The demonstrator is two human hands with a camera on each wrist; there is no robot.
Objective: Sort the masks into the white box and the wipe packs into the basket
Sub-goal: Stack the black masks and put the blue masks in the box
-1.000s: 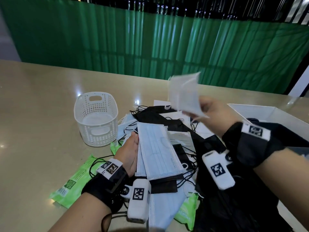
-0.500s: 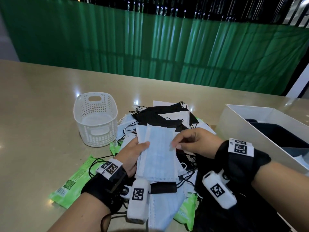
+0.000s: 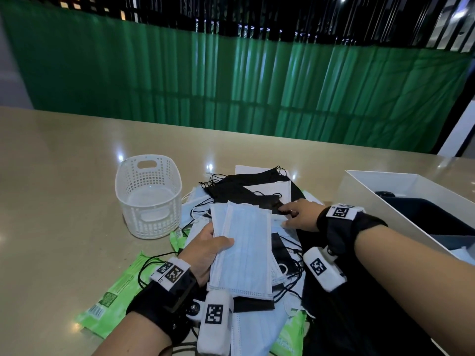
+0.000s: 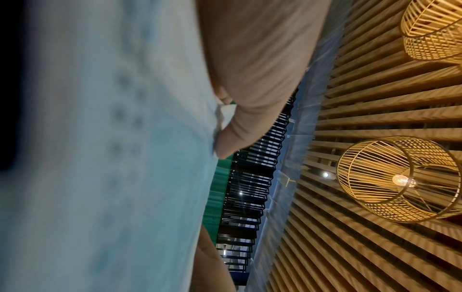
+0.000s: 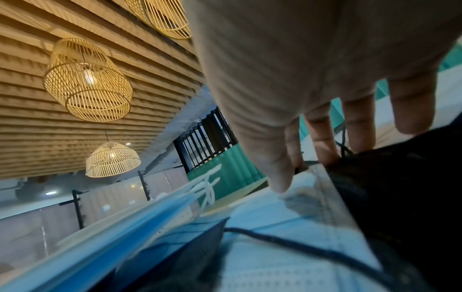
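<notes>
My left hand [image 3: 218, 244] grips a stack of light blue masks [image 3: 244, 253] above the pile, thumb on top and fingers underneath. In the left wrist view the thumb [image 4: 232, 138] presses on the blue masks [image 4: 100, 158]. My right hand [image 3: 291, 217] reaches onto the pile of masks, its fairly straight fingers resting on a black mask [image 3: 267, 201] and a blue one. In the right wrist view its fingertips [image 5: 325, 156] touch the black mask [image 5: 400, 187] beside a blue mask [image 5: 287, 217]. The white basket [image 3: 147, 196] stands empty at the left. The white box [image 3: 385, 181] at the right holds dark masks.
Green wipe packs lie under and around the pile: one [image 3: 115, 296] at the near left, one [image 3: 290, 335] at the near edge, one [image 3: 177, 237] by the basket. Loose ear loops trail over the beige table [image 3: 64, 201]. A green curtain hangs behind.
My right hand brought the mask it held up down onto the stack in my left hand, let go, then moved right onto the pile. The left hand stayed put.
</notes>
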